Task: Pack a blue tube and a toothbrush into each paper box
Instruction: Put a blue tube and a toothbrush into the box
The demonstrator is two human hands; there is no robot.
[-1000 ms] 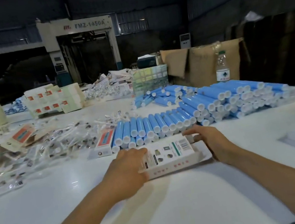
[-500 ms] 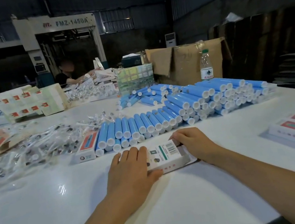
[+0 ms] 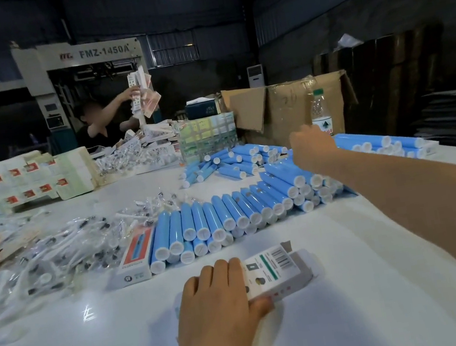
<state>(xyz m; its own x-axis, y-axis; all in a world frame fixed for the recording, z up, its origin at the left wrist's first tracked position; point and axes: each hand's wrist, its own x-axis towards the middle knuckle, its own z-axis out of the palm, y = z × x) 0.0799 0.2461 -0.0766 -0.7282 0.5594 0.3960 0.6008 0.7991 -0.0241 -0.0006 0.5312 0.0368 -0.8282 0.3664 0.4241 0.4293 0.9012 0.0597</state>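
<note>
The left hand [image 3: 216, 301] rests palm-down on the near end of a paper box [image 3: 273, 271] that lies flat on the white table [image 3: 348, 303]. The fingers [image 3: 221, 267] of this hand lie straight and close together across the top of the box; the thumb presses against its near long edge. The far end of the box is open, with one flap raised.

The right hand [image 3: 312, 149] is extended over the stacked blue tubes [image 3: 228, 218], above the far part of the stack. Its fingers point away from the camera, so it cannot be told whether they are spread or curled, or whether they touch a tube.

The blue tubes lie side by side in rows, white caps toward the person, just beyond the box. A second, closed box [image 3: 135, 256] with a red panel lies against the left end of the nearest row. Left of it, toothbrushes [image 3: 53, 256] in clear wrappers lie in a loose heap on the table.

A water bottle [image 3: 321, 113] stands upright behind the tubes, in front of an open cardboard carton [image 3: 285, 108]. Across the table, another person [image 3: 98, 125] holds up a bundle of flat boxes. A machine [image 3: 83, 73] stands behind that person.
</note>
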